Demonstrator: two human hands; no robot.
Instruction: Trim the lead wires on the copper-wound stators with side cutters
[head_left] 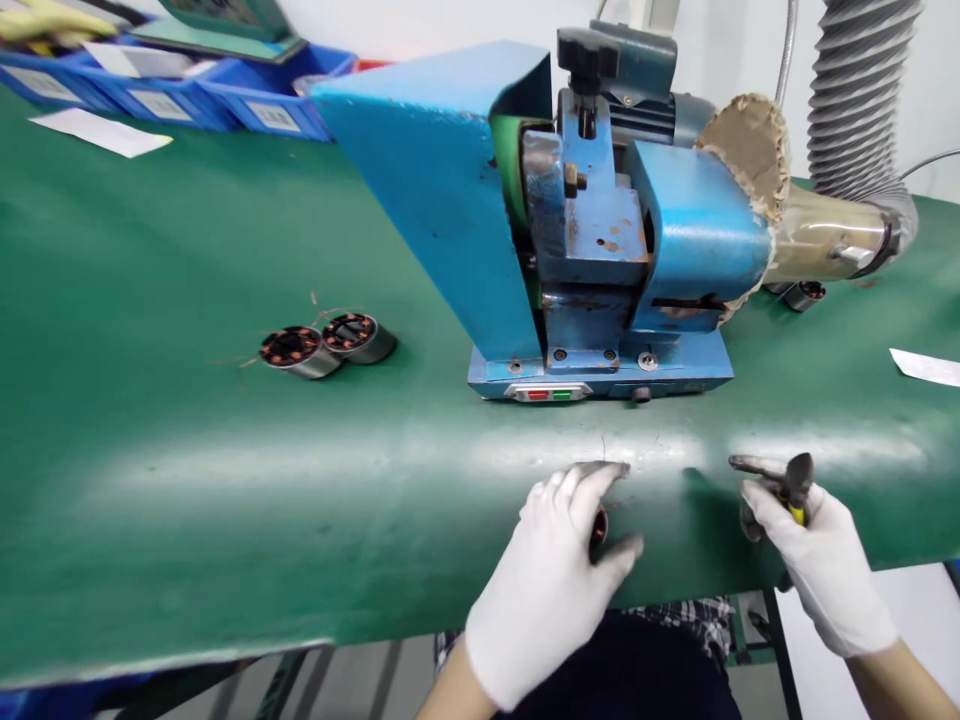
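My left hand (551,565), in a white glove with dark fingertips, curls over a motor stator (599,527) near the table's front edge. Only a bit of the stator's copper-coloured inside shows between thumb and fingers; the hand hides the rest. To the right, my gloved right hand (814,550) is closed round cutting pliers (799,478). Their dark jaws point up, and a bit of yellow handle shows. The right index finger stretches out to the left. Fine wire strands lie on the table by my left fingertips.
A blue belt grinder (600,290) stands behind my hands, with a grey duct hose (859,95) on its right. Two wound stators (360,338) touch each other on the green table (187,420). Blue bins (277,105) line the back left. Another stator (804,294) lies under the duct.
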